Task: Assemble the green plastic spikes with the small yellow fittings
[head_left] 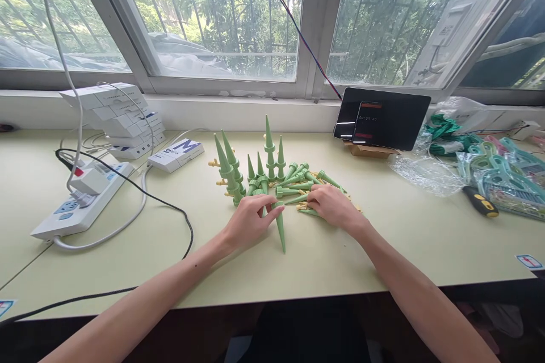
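Left hand (251,220) pinches green spike (280,231) by wide end, near-left of spike pile (294,179); keep pinch there. Right hand (332,204) at pile's near-right edge, grip unclear; separate pieces singly, avoid snagging.

10+ grn spikes (280,231), 2 hands (249,221) (334,204), 1 tablet (402,120), 1 pwr strip (97,199)

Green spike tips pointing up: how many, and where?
6 visible: left pair, shorter middle pair, and right pair closest to the loose pile. More may be hidden behind these or the left hand.
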{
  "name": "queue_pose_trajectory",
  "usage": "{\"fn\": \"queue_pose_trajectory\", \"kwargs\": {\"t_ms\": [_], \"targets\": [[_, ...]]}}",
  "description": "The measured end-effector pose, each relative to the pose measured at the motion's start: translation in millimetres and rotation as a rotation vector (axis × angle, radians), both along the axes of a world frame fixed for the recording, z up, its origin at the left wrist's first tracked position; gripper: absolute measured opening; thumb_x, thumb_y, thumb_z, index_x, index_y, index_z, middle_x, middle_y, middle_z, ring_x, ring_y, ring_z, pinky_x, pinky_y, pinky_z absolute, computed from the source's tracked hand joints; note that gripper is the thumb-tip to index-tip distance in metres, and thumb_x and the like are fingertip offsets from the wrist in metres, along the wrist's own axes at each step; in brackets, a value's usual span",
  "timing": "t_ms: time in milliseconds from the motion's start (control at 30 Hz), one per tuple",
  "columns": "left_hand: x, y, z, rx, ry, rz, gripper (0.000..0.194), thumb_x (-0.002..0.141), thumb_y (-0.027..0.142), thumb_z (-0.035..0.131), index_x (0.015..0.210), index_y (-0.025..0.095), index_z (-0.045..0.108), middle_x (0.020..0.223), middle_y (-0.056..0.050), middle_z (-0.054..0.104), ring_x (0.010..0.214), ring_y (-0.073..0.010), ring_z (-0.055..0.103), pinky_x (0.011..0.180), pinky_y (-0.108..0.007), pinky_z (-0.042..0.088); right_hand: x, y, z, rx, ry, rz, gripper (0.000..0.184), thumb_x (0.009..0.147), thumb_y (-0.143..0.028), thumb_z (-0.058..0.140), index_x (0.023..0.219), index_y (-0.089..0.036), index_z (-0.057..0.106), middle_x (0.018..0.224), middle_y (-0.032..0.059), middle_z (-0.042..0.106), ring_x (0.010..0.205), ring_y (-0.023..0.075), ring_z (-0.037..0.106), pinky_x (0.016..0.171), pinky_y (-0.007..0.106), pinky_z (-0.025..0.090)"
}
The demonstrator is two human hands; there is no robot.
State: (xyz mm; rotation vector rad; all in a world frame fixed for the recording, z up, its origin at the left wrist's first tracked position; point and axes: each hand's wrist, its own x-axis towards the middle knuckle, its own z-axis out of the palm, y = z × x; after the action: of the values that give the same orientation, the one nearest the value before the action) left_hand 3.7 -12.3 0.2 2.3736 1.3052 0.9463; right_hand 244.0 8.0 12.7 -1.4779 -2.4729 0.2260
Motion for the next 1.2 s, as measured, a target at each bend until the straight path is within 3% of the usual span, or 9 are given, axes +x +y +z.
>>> {"fn": "queue_pose_trajectory", "kwargs": {"t_ms": [667,967,1200], "targets": [[0.1,-1.1,1.4,0.016,-0.007,0.001,0.028,0.092,0.038,0.059,0.074,0.017,0.062,0.057,0.004,0.045,0.051,-0.0086,0.034,0.053,-0.023,0.031,-2.3,-4.1,5.3,-0.004,-0.016,-0.043,0.026,0.094,-0.015,0.053,0.070,-0.017,0.062,0.083,0.0051,0.063,0.075,0.0174,0.057,0.061,0.028,0.036],[1.3,-1.4,3.4,-0.011,-0.023,0.024,0.027,0.091,0.038,0.060,0.075,0.017,0.064,0.061,0.003,0.053,0.050,-0.0084,0.035,0.052,-0.024,0.032,-6.8,-9.3,4.7,0.022,0.321,0.066,0.018,0.097,-0.018,0.050,0.081,-0.019,0.059,0.084,0.0040,0.066,0.076,0.0176,0.060,0.071,0.031,0.045],[1.4,-1.1,7.2,-0.132,-0.178,0.095,0.026,0.089,0.042,0.060,0.089,0.017,0.066,0.066,0.003,0.058,0.046,-0.0068,0.033,0.048,-0.023,0.031,-19.2,-14.9,-2.1,-0.077,0.624,0.127,0.013,0.098,-0.020,0.048,0.087,-0.020,0.055,0.079,0.0024,0.068,0.067,0.0154,0.064,0.065,0.029,0.049]]}}
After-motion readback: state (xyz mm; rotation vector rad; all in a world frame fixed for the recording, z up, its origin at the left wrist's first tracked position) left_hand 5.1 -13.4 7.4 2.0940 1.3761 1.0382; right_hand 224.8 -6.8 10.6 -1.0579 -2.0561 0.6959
